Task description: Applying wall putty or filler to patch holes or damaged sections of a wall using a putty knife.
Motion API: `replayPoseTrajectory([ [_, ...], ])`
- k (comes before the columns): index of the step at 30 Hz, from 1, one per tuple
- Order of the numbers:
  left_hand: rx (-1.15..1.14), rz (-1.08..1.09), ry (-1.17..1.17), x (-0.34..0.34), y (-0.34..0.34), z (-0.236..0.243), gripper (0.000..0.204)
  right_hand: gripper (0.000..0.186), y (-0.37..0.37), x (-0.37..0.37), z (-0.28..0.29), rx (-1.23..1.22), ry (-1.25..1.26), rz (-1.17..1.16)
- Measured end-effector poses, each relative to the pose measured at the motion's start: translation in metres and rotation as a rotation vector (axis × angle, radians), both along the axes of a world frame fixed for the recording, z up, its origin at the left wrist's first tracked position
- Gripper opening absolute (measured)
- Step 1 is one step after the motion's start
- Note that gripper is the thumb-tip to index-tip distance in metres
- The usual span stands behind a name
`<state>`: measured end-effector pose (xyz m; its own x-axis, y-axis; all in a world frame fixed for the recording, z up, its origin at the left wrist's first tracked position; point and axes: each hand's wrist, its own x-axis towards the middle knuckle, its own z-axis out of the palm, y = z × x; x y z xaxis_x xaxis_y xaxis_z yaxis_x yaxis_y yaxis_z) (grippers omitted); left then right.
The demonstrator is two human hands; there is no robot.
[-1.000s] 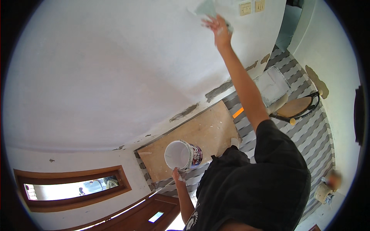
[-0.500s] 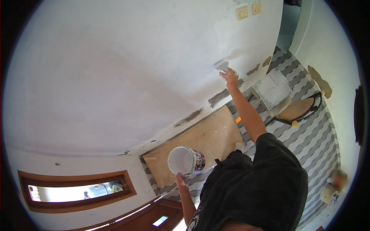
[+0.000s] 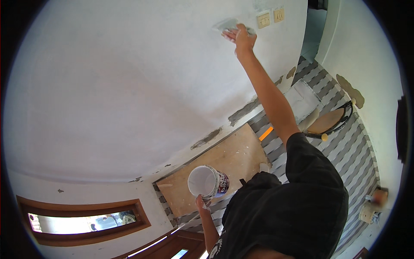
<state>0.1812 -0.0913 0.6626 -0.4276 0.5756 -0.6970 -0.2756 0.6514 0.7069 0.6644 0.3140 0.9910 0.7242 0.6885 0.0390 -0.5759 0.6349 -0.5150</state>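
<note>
My right hand (image 3: 244, 39) is stretched far up against the white wall (image 3: 129, 86), closed around a wide putty knife (image 3: 227, 26). The putty knife's pale blade lies at the wall's surface, slightly blurred, just left of the light switches. Down at my left side, my left hand (image 3: 201, 203) grips a white plastic bucket (image 3: 222, 183) at its near rim. The bucket is tilted so that its pale inside shows; what lies at its bottom cannot be made out. White smears mark the fingers of both hands.
Light switches (image 3: 263, 20) sit on the wall, with grey rough patches (image 3: 243, 111) along its foot. A brown board (image 3: 233, 151) covers part of the patterned tile floor. A stained white table top (image 3: 302, 100) and a chair (image 3: 331, 121) stand at right. A wood-framed window (image 3: 144, 213) is lower left.
My right hand has swept the putty knife up and slightly left, from low on the wall to beside the switches. My left hand still holds the bucket in nearly the same place.
</note>
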Motion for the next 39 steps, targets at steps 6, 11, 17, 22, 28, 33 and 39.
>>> replayPoseTrajectory([
  [6, -0.008, -0.047, 0.015, -0.006, 0.008, -0.007, 0.038, 0.052, -0.004, 0.002, 0.096, 0.169, -0.297, 0.103],
  [11, 0.021, -0.054, -0.012, -0.009, 0.003, -0.015, 0.038, 0.049, 0.005, -0.014, 0.098, 0.408, -0.281, 0.126],
  [17, 0.017, -0.042, 0.001, -0.018, -0.006, -0.013, 0.041, 0.043, 0.01, -0.067, -0.033, 0.355, -0.265, 0.228],
  [22, -0.019, 0.011, -0.016, -0.027, -0.013, -0.012, 0.04, 0.05, -0.02, -0.089, -0.156, 0.076, -0.147, 0.196],
  [28, 0.054, 0.075, -0.11, -0.038, -0.022, -0.015, 0.032, 0.046, -0.036, -0.087, -0.272, -0.231, 0.034, 0.194],
  [33, 0.089, 0.113, -0.104, -0.032, -0.022, -0.011, 0.031, 0.043, -0.026, -0.069, -0.303, -0.457, 0.129, 0.201],
  [39, 0.134, 0.124, -0.087, -0.028, -0.025, -0.003, 0.03, 0.032, 0.005, -0.074, -0.223, -0.369, 0.064, 0.042],
])
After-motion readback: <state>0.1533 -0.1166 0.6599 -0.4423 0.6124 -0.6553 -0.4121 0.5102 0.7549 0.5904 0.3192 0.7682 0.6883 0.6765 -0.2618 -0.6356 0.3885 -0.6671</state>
